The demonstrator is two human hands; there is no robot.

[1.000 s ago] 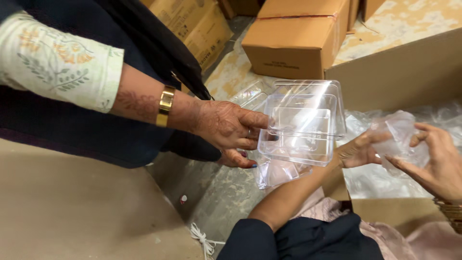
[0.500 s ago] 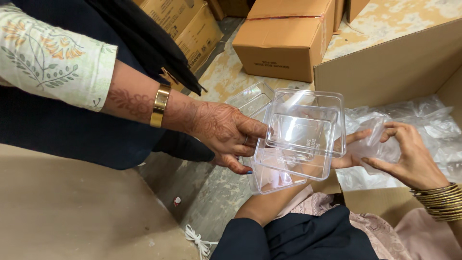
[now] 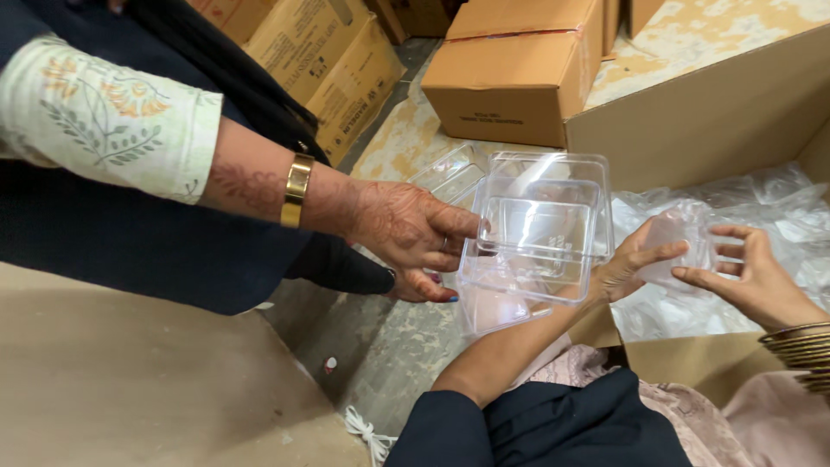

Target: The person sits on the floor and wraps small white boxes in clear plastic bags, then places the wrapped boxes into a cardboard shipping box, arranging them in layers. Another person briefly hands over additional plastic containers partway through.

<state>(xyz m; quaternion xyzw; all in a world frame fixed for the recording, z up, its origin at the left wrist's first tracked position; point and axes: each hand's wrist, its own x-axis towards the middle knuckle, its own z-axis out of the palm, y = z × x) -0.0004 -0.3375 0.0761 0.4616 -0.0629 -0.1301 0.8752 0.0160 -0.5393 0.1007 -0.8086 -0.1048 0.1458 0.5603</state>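
Cardboard boxes (image 3: 519,73) crowd the far floor as a co-worker's hand (image 3: 406,238) grips clear clamshell trays (image 3: 536,238), while the left hand (image 3: 635,264) and right hand (image 3: 752,277) pinch a small clear lid (image 3: 683,246) steady between them.

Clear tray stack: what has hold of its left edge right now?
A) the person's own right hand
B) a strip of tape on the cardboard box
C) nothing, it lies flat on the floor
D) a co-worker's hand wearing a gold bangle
D: the co-worker's hand, with a gold bangle on the wrist, pinches the clear tray stack at its left edge, while the person's left hand and right hand hold a small clear container.
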